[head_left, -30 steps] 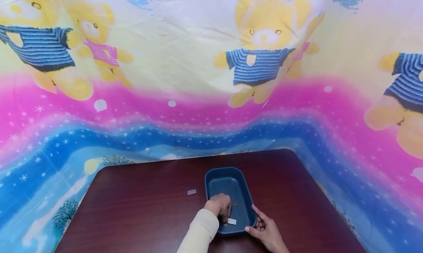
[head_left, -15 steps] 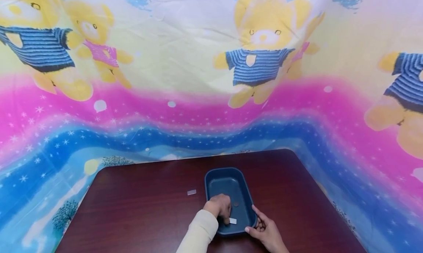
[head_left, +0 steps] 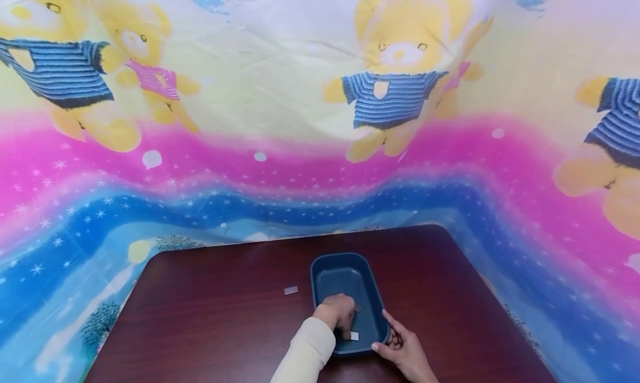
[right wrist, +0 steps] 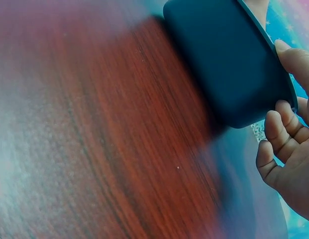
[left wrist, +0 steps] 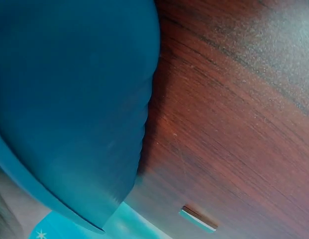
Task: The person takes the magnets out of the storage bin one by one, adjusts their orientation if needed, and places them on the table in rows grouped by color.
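A dark blue rectangular tub (head_left: 372, 285) stands on the table. My left hand (head_left: 340, 312) reaches down inside it, fingers bent and pointing at the floor of the tub. Its fingertips are right at a small flat white piece (head_left: 354, 336), partly covering it; I cannot tell whether they pinch it. A small round coin-like disc (head_left: 358, 308) lies beside the hand. At the near right corner, my right hand (head_left: 405, 352) holds the tub, thumb on the rim and fingers against the outer wall. The right wrist view shows that thumb (right wrist: 293, 57) on the rim.
Left of the tub, a small flat rectangular piece (head_left: 291, 290) lies on the dark red-brown table (head_left: 215, 316); this piece (left wrist: 198, 219) shows a pale edge in the left wrist view. A bear-print cloth (head_left: 280, 94) hangs behind the table.
Inside the tub my left hand has shifted slightly right, covering more of the white piece and part of the disc. My right hand and the tub stay put.
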Motion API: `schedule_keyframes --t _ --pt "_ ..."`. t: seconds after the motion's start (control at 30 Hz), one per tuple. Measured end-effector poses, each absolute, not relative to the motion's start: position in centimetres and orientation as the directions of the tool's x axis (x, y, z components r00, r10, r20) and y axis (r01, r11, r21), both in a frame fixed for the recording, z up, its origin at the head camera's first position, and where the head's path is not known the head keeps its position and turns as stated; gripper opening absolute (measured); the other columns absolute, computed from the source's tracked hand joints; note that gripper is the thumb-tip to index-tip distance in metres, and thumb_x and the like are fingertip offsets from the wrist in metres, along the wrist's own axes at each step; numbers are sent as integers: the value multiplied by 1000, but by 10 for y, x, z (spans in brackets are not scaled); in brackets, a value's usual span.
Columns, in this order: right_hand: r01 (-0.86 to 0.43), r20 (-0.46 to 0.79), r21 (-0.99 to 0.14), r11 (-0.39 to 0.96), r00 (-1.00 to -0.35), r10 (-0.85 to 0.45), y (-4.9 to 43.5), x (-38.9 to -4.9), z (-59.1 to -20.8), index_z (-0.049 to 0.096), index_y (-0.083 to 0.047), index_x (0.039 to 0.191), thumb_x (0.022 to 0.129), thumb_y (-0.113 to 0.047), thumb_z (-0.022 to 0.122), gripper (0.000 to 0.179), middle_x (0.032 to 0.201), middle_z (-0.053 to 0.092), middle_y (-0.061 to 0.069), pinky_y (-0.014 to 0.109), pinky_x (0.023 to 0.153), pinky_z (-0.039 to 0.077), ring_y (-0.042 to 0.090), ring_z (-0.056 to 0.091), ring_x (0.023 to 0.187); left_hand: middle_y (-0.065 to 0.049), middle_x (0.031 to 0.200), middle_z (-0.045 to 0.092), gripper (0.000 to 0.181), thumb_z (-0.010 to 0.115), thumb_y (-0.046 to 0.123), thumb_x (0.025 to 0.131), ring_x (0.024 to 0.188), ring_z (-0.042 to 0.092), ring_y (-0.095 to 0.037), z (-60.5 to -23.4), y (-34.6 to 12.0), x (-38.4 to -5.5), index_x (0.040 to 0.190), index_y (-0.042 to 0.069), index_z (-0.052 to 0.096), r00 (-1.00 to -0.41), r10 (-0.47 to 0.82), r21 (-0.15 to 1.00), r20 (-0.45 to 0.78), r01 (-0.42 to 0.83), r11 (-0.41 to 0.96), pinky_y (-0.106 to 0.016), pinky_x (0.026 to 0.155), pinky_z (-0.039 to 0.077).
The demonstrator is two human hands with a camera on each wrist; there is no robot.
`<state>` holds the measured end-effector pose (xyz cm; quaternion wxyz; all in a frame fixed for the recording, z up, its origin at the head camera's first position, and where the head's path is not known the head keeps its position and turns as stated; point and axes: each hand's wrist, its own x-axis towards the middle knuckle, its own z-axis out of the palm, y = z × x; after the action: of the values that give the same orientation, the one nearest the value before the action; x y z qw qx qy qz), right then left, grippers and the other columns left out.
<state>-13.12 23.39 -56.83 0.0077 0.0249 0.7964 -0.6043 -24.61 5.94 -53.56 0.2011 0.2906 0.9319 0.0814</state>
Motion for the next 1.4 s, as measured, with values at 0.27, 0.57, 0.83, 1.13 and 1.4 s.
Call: schedule_keyframes --t 0.27,0.57,0.83,1.13,1.4 --pt "51 -45 -959 280 -999 29 234 -132 -568 40 -4 140 77 -16 76 73 64 46 3 24 47 40 10 43 51 5 59 52 31 86 29 59 52 47 -9 -535 60 -248 58 16 59 -767 560 274 -314 491 827 -24 50 42" --pt "59 -49 -956 286 -998 40 236 -132 -568 40 -7 141 77 -16 77 75 64 46 3 24 48 40 10 44 51 11 54 54 24 84 18 63 51 48 -5 -535 57 -245 54 20 62 -747 600 403 -285 475 783 -22 48 41" --pt "72 -65 -958 277 -997 35 234 -130 -560 38 -1 140 78 -11 76 73 63 46 3 23 48 40 9 43 51 10 61 53 24 84 9 63 55 48 -6 -533 58 -244 61 20 62 -734 624 434 -267 487 758 -22 50 42" --pt "90 -93 -966 241 -996 0 228 -122 -534 36 4 140 78 -8 75 74 66 47 6 22 49 40 10 44 53 9 64 52 25 81 2 65 58 47 -6 -532 57 -242 64 19 63 -747 617 468 -247 466 751 -23 51 42" --pt "69 -65 -967 244 -998 22 229 -125 -542 38 3 139 77 -7 76 74 66 47 7 21 48 39 10 43 53 12 56 54 20 84 7 63 54 48 -3 -532 53 -243 64 17 67 -721 679 644 -139 455 615 -19 51 41"
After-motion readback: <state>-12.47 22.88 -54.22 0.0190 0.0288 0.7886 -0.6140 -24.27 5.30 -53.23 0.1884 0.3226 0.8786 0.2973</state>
